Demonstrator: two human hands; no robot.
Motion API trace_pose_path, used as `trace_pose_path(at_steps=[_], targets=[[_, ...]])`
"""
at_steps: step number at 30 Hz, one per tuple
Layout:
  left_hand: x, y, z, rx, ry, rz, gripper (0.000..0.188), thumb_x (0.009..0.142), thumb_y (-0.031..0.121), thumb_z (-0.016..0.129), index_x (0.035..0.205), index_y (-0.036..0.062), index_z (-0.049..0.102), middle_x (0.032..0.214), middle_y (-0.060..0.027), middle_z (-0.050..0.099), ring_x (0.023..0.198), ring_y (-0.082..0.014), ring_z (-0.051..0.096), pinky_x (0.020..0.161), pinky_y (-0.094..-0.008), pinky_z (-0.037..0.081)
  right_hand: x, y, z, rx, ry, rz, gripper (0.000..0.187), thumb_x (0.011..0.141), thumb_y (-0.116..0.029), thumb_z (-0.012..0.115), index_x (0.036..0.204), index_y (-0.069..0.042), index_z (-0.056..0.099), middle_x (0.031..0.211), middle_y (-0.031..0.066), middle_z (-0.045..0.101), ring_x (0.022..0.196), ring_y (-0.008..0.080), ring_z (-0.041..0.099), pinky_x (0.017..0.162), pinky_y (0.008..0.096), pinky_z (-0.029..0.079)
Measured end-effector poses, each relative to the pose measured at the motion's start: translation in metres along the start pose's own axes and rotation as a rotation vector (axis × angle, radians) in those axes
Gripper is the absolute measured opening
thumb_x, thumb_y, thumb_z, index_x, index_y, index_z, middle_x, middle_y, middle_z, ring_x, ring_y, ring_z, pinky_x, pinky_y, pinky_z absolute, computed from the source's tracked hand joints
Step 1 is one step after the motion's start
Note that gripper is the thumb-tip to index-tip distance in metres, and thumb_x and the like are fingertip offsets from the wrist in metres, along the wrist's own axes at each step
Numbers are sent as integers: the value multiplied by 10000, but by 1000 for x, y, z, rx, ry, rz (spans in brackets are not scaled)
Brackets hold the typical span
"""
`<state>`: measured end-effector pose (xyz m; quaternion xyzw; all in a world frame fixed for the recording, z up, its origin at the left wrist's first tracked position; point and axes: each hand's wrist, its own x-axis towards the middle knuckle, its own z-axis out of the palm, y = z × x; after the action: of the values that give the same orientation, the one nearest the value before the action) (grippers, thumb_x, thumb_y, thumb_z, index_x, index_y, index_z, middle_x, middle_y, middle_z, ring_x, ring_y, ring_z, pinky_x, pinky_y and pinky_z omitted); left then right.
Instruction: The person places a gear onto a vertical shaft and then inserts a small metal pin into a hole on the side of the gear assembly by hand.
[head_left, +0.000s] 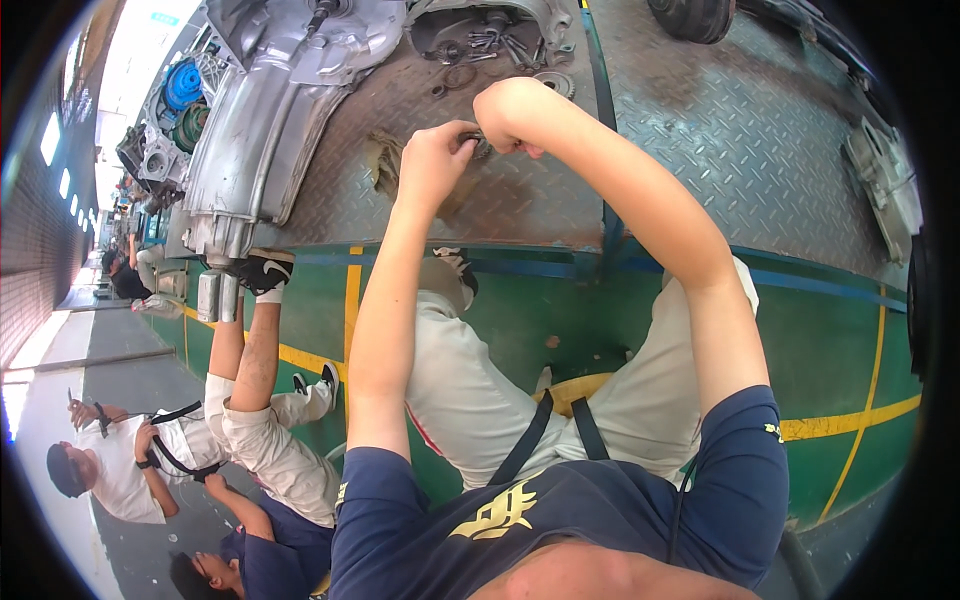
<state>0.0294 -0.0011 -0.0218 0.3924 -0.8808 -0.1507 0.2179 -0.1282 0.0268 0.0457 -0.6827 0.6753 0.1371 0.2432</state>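
Note:
Above the diamond-plate bench top, my left hand (432, 160) is closed in a pinch on a small dark metal part (480, 150) that looks ridged at its edge. My right hand (512, 112) meets it from the other side, its wrist bent and fingers curled in. The back of that hand hides most of its grip, so what it holds cannot be made out. Beside my left hand lies a crumpled brown rag (383, 163). Just beyond my right hand is a toothed gear (555, 86) lying flat.
A large silver gearbox housing (255, 140) fills the left of the bench (690, 130). At the back, an open metal casing (425, 35) stands by loose bolts and shafts (500, 42) and rings (458, 77). Another casting (885, 185) lies far right. Other people (130, 470) are at left.

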Motion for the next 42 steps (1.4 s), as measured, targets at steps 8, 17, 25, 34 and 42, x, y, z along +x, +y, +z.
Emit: trace_pose_path(at_steps=[8,17,25,34,42], targets=[[-7,-22,4,-104,11,-59,353,808,122,712,1161,126,706,604,-133,561,513,-224,500,585,-326,474,-20,-14,0,-26,315,-104,225,771,-142,701,982,-96,766,1015,86,740,953,226,709,762,353,560],[-10,-37,5,-194,-31,-45,343,817,169,737,1137,52,704,560,-88,556,487,-158,509,524,-333,441,3,-14,12,12,791,-285,199,788,-143,630,894,-13,737,906,185,719,886,305,718,740,402,577],[-3,-26,7,-269,-9,-68,408,749,207,798,1095,10,712,592,-128,573,512,-205,540,551,-353,462,37,-9,17,132,962,-218,255,825,-258,659,838,-5,680,844,217,678,825,378,685,733,459,549],[-1,-41,9,-366,63,30,408,687,212,838,1046,56,725,659,-111,629,602,-190,611,618,-348,511,36,-12,18,109,898,-229,303,845,-318,640,812,-19,674,841,224,672,816,404,665,745,496,535],[1,-46,15,-310,58,51,357,664,250,806,932,35,710,726,-174,670,713,-346,672,659,-426,539,13,-22,19,154,826,-318,252,811,-255,712,796,-15,638,763,194,653,764,390,645,670,471,503]])
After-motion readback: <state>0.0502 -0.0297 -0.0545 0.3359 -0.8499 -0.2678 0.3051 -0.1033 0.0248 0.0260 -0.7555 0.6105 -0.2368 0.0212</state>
